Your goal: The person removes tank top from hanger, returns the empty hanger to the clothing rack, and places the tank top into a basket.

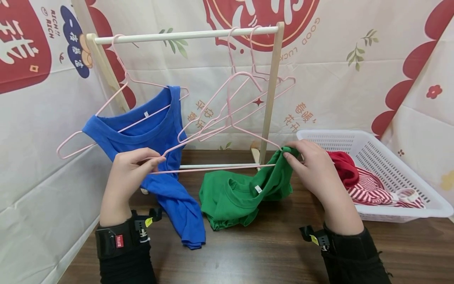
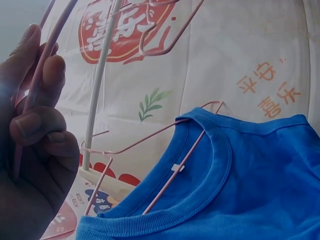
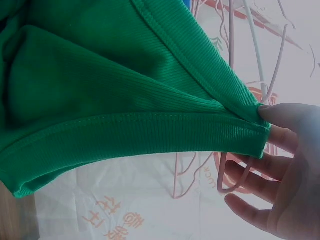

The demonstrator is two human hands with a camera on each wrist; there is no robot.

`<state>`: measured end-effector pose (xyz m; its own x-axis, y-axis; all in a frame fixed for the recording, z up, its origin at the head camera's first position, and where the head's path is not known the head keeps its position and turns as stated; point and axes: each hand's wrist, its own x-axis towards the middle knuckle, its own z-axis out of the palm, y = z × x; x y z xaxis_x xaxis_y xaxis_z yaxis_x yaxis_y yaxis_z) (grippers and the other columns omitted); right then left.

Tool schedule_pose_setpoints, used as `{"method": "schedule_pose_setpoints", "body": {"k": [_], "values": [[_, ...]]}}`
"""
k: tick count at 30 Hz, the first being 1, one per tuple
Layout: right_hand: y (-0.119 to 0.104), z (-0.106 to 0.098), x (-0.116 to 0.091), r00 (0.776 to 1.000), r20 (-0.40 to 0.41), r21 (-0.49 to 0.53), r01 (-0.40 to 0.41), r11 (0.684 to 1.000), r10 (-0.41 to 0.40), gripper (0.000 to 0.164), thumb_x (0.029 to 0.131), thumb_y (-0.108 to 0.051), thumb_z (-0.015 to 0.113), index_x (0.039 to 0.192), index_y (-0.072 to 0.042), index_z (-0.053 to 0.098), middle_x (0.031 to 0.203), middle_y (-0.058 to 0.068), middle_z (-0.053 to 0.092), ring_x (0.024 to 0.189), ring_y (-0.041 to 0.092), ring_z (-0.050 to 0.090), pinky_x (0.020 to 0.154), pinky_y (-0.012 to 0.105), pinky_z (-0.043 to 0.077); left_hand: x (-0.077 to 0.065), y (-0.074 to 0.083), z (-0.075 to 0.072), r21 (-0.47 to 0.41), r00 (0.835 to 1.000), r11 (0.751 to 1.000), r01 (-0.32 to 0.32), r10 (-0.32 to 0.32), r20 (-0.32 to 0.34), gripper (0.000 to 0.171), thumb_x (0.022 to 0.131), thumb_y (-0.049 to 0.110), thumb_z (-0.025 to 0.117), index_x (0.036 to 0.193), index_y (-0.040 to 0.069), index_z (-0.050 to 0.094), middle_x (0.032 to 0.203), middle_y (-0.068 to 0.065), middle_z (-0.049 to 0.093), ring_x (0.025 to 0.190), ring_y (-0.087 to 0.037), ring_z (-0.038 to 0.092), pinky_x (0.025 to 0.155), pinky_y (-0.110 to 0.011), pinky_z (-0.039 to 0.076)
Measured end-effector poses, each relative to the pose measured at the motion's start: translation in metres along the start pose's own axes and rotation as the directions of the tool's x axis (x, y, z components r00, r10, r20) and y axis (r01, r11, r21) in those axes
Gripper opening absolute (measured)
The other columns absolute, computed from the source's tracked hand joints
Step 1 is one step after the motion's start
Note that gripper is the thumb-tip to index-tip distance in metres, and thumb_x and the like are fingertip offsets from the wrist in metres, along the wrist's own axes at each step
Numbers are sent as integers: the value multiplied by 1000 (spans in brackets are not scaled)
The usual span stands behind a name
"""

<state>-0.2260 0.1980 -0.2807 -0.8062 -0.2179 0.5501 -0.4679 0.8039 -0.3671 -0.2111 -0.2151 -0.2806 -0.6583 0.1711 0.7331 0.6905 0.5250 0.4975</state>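
Note:
My left hand [image 1: 132, 175] grips the left end of a pink wire hanger [image 1: 213, 169] between thumb and fingers. At the hanger's other end, my right hand [image 1: 317, 171] pinches a shoulder strap of a green tank top [image 1: 230, 197]. The right wrist view shows that strap [image 3: 200, 132] looped over the hanger end, the thumb on its edge. The rest of the green top hangs slack, its lower part on the table. Left of it, a blue tank top [image 1: 142, 126] hangs on another pink hanger [image 1: 106, 103], close behind my left hand.
A rack with a white top rail [image 1: 184, 35] and wooden posts [image 1: 272, 94] stands behind my hands. More pink hangers [image 1: 252, 51] hang at its right end. On the right, a white basket [image 1: 408, 173] holds a red garment [image 1: 343, 169] and a red-and-white striped one [image 1: 372, 187].

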Motion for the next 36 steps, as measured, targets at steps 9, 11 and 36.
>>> {"method": "schedule_pose_setpoints", "body": {"k": [9,11,36], "values": [[1,-5,-1,996,8,-13,-91,996,91,27,98,-19,60,120,-4,63,116,19,62,111,38,54,94,61,39,-5,-5,-9,14,999,1000,17,-17,-41,11,87,-9,67,88,0,73,66,-3,64,60,-6,59,61,-15,48],[1,-6,-2,994,10,-8,-111,994,111,29,98,-21,59,121,-4,63,118,19,62,113,38,53,95,62,39,-5,-6,-10,17,999,999,30,-29,-46,10,87,-8,67,87,0,73,66,-2,64,60,-7,59,59,-15,47],[13,-9,-3,979,-8,-38,-202,979,202,33,100,-29,56,118,-3,64,106,21,63,91,36,55,81,58,43,-9,-6,-20,25,986,995,99,-94,-135,7,88,-4,68,87,0,73,64,0,62,50,-9,48,46,-19,37]]}}
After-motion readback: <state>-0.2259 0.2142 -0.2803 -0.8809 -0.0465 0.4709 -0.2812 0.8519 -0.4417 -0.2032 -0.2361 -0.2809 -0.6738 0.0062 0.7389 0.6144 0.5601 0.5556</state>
